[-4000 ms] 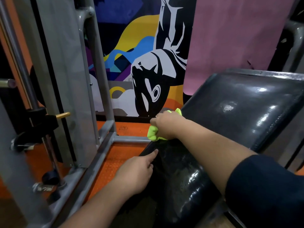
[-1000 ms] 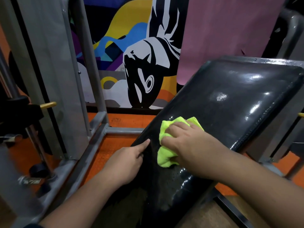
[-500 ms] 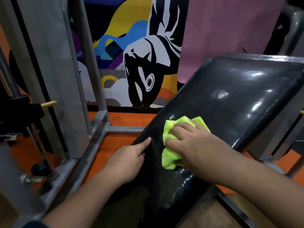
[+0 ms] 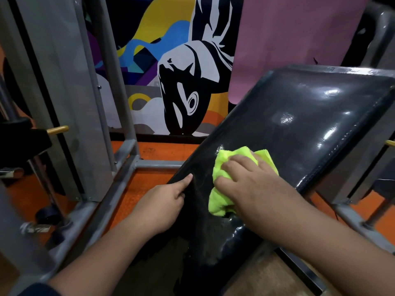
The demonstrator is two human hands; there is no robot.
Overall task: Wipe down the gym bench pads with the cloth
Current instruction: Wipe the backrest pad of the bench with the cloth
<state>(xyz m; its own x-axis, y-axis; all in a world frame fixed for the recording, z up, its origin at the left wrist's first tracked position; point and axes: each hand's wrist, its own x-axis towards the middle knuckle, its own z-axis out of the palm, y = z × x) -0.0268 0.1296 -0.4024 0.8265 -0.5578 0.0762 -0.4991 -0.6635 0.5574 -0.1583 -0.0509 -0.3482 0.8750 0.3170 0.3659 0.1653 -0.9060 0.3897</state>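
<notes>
A glossy black gym bench pad slopes up to the right across the middle of the view. A neon yellow-green cloth lies bunched on the pad's lower middle. My right hand presses down on the cloth with fingers spread over it. My left hand rests on the pad's left edge, the thumb hooked over the edge and the other fingers hidden below it. The pad's lower part looks dull and smeared; the upper part shines.
A grey metal machine frame and upright posts stand left of the pad on orange rubber flooring. A yellow-tipped pin sticks out at far left. A painted mural wall and a pink mat stand behind.
My right hand has slid the cloth from the pad's left edge onto its face, then up and to the right. My left hand has stayed on the edge.
</notes>
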